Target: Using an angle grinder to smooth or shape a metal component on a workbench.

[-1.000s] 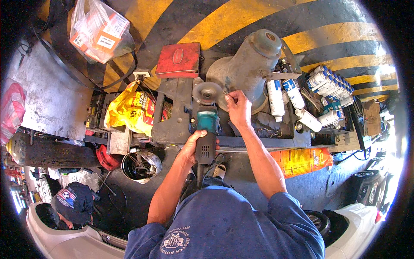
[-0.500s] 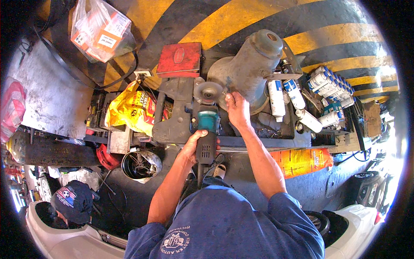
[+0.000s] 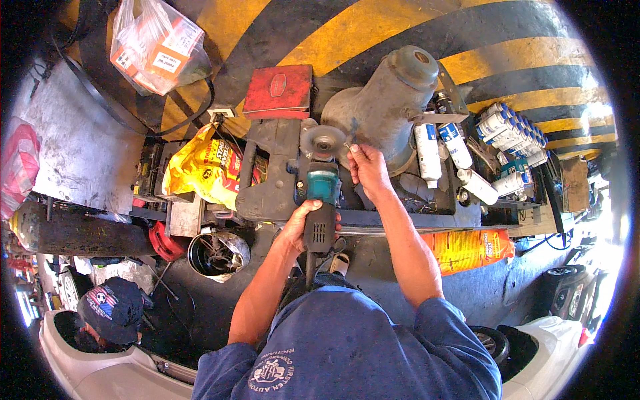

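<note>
My left hand [image 3: 301,225] is wrapped round the dark rear body of a teal-and-black angle grinder [image 3: 322,185]. The grinder's round grey disc [image 3: 323,141] points away from me, over a dark grey plastic-topped work cart [image 3: 270,193]. Just right of the disc, my right hand [image 3: 371,170] is closed in a pinch. A small metal piece [image 3: 347,146] sticks out from its fingertips toward the disc's edge; its exact kind is too small to make out. A gap shows between the piece and the disc.
A large grey metal housing [image 3: 380,100] stands behind my right hand. Spray cans [image 3: 427,153] are to its right. A red case [image 3: 277,91] and a yellow bag [image 3: 203,167] lie left of the grinder. A person in a dark cap [image 3: 112,310] is at lower left.
My right hand has shifted slightly right and turned a little, so the small metal piece shows more plainly at its fingertips. The grinder and my left hand have stayed nearly in place.
</note>
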{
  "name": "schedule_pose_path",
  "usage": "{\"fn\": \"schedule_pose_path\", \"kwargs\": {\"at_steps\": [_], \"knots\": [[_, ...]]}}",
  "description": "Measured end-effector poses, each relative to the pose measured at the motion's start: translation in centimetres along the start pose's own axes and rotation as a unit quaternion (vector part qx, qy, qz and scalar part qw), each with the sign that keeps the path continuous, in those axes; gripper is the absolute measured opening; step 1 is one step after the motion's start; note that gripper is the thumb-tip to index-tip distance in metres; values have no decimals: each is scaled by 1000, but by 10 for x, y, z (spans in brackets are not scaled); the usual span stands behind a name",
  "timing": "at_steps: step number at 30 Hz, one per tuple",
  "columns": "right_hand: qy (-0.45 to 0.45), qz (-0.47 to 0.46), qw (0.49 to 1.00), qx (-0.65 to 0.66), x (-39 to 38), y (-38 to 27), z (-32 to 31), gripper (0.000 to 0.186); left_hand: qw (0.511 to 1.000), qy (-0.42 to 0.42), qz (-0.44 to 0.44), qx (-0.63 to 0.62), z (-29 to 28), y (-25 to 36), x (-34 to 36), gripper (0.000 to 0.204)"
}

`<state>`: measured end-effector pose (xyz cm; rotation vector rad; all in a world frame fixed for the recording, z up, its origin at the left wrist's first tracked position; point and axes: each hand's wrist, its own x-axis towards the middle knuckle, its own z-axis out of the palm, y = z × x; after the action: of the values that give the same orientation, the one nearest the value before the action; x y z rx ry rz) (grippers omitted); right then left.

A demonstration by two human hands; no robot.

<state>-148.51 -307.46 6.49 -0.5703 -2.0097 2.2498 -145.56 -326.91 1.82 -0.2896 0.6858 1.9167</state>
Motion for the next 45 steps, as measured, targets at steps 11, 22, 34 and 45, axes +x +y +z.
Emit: {"fn": "schedule_pose_path", "kwargs": {"at_steps": [11, 22, 34, 45], "knots": [[138, -136, 922, -335, 4, 0, 0, 19, 1000, -2, 6, 23, 1, -1, -1, 48], [137, -201, 896, -371, -2, -8, 2, 16, 1000, 0, 10, 18, 0, 0, -1, 49], [100, -150, 964, -196, 0, 4, -13, 14, 1000, 2, 8, 15, 2, 1, -2, 48], [-1, 33, 948, 318, -20, 21, -47, 15, 999, 25, 3, 20, 5, 1, -2, 55]]}}
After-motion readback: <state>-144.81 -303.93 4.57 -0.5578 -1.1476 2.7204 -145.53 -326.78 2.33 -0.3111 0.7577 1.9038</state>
